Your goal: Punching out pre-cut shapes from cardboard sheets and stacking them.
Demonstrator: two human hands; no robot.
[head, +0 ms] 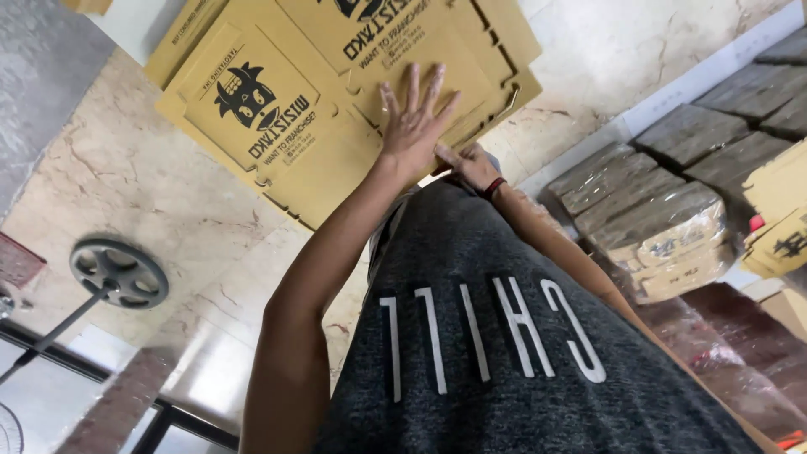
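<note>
We look down past our dark grey shirt [521,361] onto a pale marbled floor [160,210], where flat, die-cut yellow cardboard box blanks [286,109] with black printing lie stacked across the upper middle of the frame. At the right edge sit plastic-wrapped bundles [656,227] of more cardboard, with a few yellow pieces [777,219] beside them. In the lower left stands the round base of a fan [118,271]. Our left hand [414,126] rests flat on the top blank, fingers spread wide and gripping nothing. Our right hand [472,165], with a dark band at the wrist, sits at the blank's near edge just beside the left; its fingers curl at the edge, though we cannot tell whether they pinch it. We judge the work barely begun: the top blank is still flat, with no panel raised or folded.
</note>
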